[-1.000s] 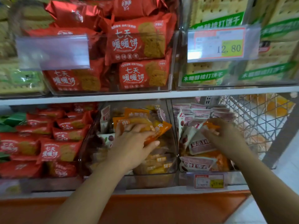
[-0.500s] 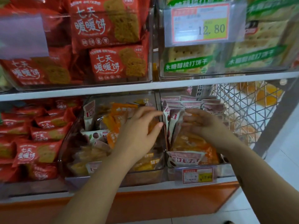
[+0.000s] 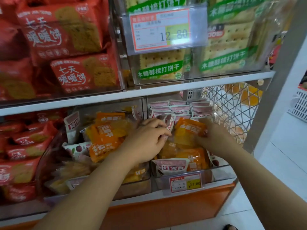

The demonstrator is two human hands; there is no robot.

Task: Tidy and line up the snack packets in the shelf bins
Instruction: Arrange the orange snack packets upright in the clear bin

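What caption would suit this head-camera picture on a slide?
Left hand pinches a pink packet while right hand holds an orange packet in a clear shelf bin.

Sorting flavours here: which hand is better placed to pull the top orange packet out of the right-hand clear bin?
Probably right: the right hand touches the orange plastic packet, while the left hand pinches a pink-and-white packet beside it.

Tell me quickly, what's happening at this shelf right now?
A person is sorting packets in the right bin on the lower shelf. The left hand reaches across the front of the middle bin, fingers curled round the edge of a pink-and-white packet. The right hand, blurred, rests on an orange packet. At the back, rows of pink packets stand lined up; the front is a mix.
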